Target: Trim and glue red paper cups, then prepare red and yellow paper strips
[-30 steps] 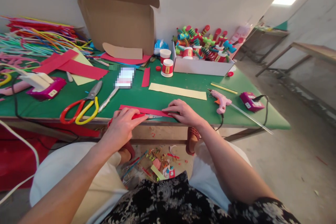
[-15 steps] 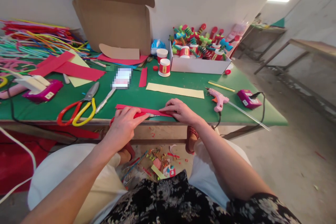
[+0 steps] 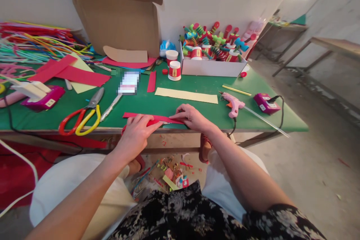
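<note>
A red strip of paper or thin foam [image 3: 161, 118] lies along the front edge of the green table, its near side folded or curled up. My left hand [image 3: 135, 130] is closed on its left part, fingertips on top and thumb stretched along the near side. At the right end, my right hand [image 3: 191, 117] pinches the strip with its fingers drawn together. A pale sliver shows under the strip between the hands; I cannot make out what it is. Beyond them lies a cream strip [image 3: 186, 95].
Scissors [image 3: 89, 110] and a craft knife [image 3: 111, 108] lie left. A pink glue gun [image 3: 233, 105] and a purple power socket [image 3: 266, 104] are right. Behind stand paper cups [image 3: 174, 71] and a white box [image 3: 212, 68] of colourful toys. Scraps litter the floor.
My left thumb and hand have shifted slightly right along the red strip. The right hand stays at its right end. The camera view has moved a little.
</note>
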Motion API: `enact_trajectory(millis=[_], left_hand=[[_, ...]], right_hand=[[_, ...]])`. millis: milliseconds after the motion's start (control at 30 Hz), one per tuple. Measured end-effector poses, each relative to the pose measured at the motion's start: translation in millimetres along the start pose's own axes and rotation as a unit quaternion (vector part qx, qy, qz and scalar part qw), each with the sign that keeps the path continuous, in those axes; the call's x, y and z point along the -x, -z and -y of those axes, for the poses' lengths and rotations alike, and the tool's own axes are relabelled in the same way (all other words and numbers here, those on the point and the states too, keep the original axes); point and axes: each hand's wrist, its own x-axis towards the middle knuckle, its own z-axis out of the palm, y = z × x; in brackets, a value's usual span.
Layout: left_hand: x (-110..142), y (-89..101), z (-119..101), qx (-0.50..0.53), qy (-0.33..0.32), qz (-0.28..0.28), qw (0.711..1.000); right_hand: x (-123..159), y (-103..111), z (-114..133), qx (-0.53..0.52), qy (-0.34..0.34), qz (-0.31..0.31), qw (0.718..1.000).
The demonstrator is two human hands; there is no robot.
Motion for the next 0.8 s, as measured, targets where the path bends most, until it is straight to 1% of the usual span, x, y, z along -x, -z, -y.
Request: enact_trajectory(millis=[133, 400, 633, 800], left_hand=[[-2, -0.8, -3, 0.003, -0.009, 0.000, 1.000], [-6, -0.9, -7, 0.010, -0.011, 0.011, 1.000], [-6, -1.5, -9, 0.022, -0.009, 0.009, 1.000], [-8, -3.3, -13, 0.018, -0.016, 0.016, 1.000]], right_hand=[[-1, 0, 0, 0.004, 0.003, 0.002, 1.000], [-1, 0, 0, 0.009, 0.003, 0.000, 1.000], [-1, 0, 0, 0.013, 0.012, 0.001, 1.000], [-2, -2, 0, 0.014, 0.004, 0.004, 1.000]])
